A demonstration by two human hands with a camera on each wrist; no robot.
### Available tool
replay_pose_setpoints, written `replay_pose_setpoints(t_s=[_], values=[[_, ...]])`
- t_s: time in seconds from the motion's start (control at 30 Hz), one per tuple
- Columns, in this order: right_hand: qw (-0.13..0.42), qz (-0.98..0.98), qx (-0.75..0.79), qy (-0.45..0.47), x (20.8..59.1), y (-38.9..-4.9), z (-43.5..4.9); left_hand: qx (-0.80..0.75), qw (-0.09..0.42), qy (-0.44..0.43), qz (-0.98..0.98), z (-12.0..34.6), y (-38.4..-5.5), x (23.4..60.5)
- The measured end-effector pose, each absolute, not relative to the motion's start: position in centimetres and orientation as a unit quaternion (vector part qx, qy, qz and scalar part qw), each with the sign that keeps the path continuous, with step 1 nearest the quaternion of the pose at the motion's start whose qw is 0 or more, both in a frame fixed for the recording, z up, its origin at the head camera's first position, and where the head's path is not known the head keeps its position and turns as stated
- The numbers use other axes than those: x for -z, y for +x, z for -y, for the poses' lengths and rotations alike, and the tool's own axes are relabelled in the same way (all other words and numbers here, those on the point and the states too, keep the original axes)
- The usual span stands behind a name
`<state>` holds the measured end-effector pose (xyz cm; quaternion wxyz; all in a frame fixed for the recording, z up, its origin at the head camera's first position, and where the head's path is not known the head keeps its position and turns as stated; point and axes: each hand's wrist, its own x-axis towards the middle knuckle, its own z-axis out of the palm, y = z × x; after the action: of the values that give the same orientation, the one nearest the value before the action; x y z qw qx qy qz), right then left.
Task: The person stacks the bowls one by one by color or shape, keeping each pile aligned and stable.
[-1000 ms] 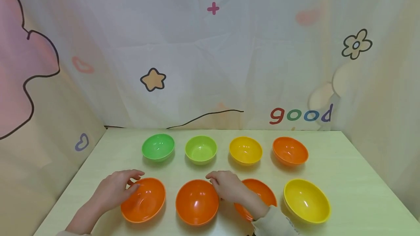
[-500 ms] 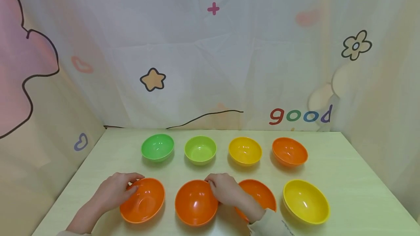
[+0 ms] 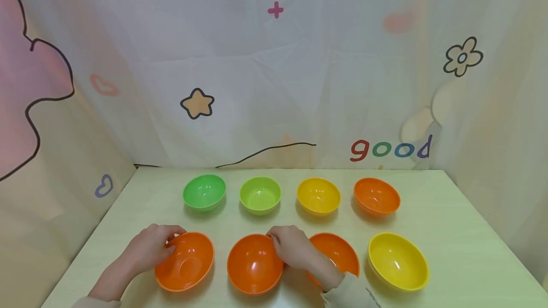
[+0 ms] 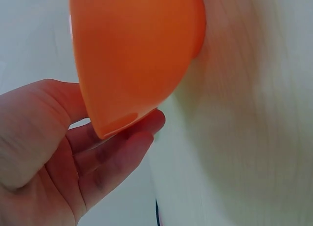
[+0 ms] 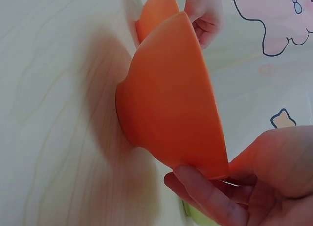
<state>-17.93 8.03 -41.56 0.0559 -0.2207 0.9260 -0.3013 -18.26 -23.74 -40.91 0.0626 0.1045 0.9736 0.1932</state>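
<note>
Hands [image 3: 147, 248] [image 3: 294, 247] on glossy orange bowls [image 3: 190, 261] [image 3: 254, 266]

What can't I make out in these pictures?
Head view: part of the round, glossy orange bowl second from right in the near row, behind the right forearm.
Head view: dark marks on the beige fabric right sleeve; too small to read.
Left wrist view: part of the smooth orange bowl in the left hand, cut off by the top edge.
Right wrist view: most of a lime-green bowl, behind the right hand.

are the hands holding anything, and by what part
The left hand pinches the leftmost orange bowl by its left rim; the right hand, the next orange bowl by its right rim.
</note>
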Motion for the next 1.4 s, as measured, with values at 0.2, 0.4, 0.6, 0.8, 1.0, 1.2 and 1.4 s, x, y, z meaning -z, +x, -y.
replay_pose_setpoints(t_s=[0.2,0.4,0.6,0.8,1.0,1.2,1.4], values=[[0.084,-0.919,0.325,-0.205,41.4,-17.8,-8.0,-0.190,0.054,0.118,-0.973,23.7,-18.3,40.8],[0.081,-0.921,0.321,-0.205,41.4,-17.8,-8.0,-0.184,0.040,0.132,-0.973,23.5,-18.3,40.7],[0.088,-0.919,0.329,-0.200,41.5,-17.8,-8.0,-0.184,0.041,0.132,-0.973,23.4,-18.4,40.6],[0.106,-0.914,0.343,-0.189,41.3,-17.8,-8.0,-0.186,0.056,0.129,-0.972,23.4,-18.3,40.1],[0.103,-0.914,0.340,-0.195,41.2,-17.8,-8.1,-0.171,0.039,0.159,-0.972,23.2,-18.6,39.0],[0.101,-0.914,0.339,-0.198,41.2,-17.9,-8.1,-0.159,0.020,0.188,-0.969,22.7,-19.3,37.7],[0.096,-0.917,0.328,-0.205,41.3,-18.0,-8.2,-0.156,0.016,0.202,-0.967,21.7,-19.7,36.5]])
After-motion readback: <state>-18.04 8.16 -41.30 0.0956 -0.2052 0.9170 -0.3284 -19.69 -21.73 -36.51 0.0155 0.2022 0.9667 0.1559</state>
